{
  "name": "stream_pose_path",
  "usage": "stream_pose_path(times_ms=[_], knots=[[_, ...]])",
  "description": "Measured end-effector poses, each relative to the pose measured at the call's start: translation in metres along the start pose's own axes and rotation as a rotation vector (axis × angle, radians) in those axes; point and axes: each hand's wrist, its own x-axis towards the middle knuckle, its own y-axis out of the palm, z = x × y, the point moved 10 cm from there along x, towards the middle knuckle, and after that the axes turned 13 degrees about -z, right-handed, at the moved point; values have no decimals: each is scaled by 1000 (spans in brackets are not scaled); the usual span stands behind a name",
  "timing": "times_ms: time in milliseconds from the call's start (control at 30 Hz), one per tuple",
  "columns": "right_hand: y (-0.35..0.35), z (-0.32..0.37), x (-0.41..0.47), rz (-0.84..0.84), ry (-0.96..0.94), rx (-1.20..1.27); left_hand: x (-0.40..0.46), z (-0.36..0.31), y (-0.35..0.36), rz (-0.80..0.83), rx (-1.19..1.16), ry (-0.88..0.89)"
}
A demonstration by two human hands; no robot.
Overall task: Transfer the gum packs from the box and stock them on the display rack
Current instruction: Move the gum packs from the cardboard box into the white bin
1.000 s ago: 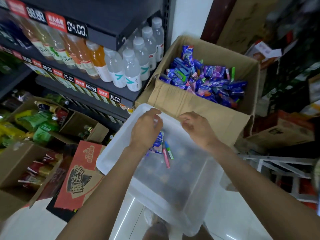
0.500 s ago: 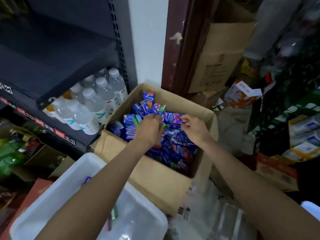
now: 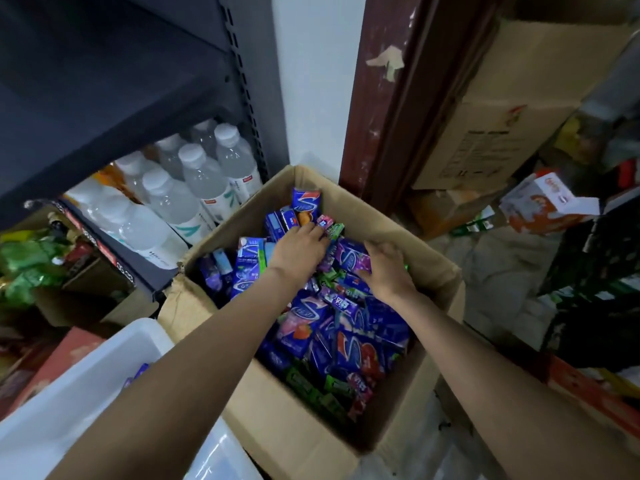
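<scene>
Both hands reach into a cardboard box (image 3: 270,420) of gum packs (image 3: 313,327), the left hand (image 3: 300,252) curling over small packs and the right hand (image 3: 384,271) lying open and flat on the pile; the packs look light, stiff and slick, best pinched by their long sides.

An open brown cardboard box (image 3: 304,427) stands on the floor, with blue and purple gum packs (image 3: 349,337) piled in it. Left of it, clear plastic water bottles (image 3: 194,195) stand on a dark metal shelf (image 3: 114,143). A white plastic bin (image 3: 69,393) sits nearer, to the box's left.
</scene>
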Motion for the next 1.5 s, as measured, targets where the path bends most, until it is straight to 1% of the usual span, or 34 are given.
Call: stream_pose_path(times_ms=[100, 167, 200, 233, 300, 367, 433, 500, 567, 667, 733, 833, 900, 967, 1067, 1167, 1233, 1300, 1400, 1500], knots=[[-9, 0, 0, -77, -7, -49, 3, 0, 1, -47, 7, 41], [-14, -1, 0, -94, 32, -10, 2, 5, -5, -125, -122, -5], [-16, -2, -1, -91, 48, 22, 1, 9, -10, -181, -255, -59], [-17, -3, -2, -79, 67, 67, -3, 14, -19, -257, -420, -131], [-22, -5, -8, -62, 129, 217, -16, 29, -33, -390, -771, -346], [-31, -5, -20, -64, 224, 428, -35, 40, -38, -433, -1073, -563], [-39, 1, -35, -63, 315, 669, -56, 45, -38, -430, -1258, -727], [-47, 16, -51, -42, 350, 838, -77, 50, -39, -435, -1396, -836], [-55, 40, -67, -10, 335, 974, -102, 59, -42, -467, -1489, -908], [-64, 87, -95, 49, 278, 1154, -149, 83, -47, -526, -1478, -989], [-62, 121, -116, 76, 229, 1202, -186, 101, -43, -535, -1499, -1056], [-44, 170, -151, 77, 132, 1212, -246, 123, -25, -488, -1569, -1156], [-23, 196, -178, 60, 102, 1195, -285, 133, -19, -444, -1542, -1143], [4, 214, -206, 31, 123, 1152, -323, 141, -8, -377, -1485, -1112], [52, 223, -250, -4, 205, 1051, -370, 143, 16, -236, -1378, -1034], [98, 213, -284, 5, 342, 881, -397, 132, 42, -107, -1205, -910], [117, 209, -299, -7, 366, 741, -405, 122, 58, -65, -1138, -845], [129, 206, -308, -31, 352, 621, -404, 110, 75, -43, -1139, -798], [140, 199, -314, -70, 340, 533, -394, 95, 94, -11, -1100, -712], [147, 194, -316, -78, 318, 439, -380, 81, 106, 20, -989, -564]])
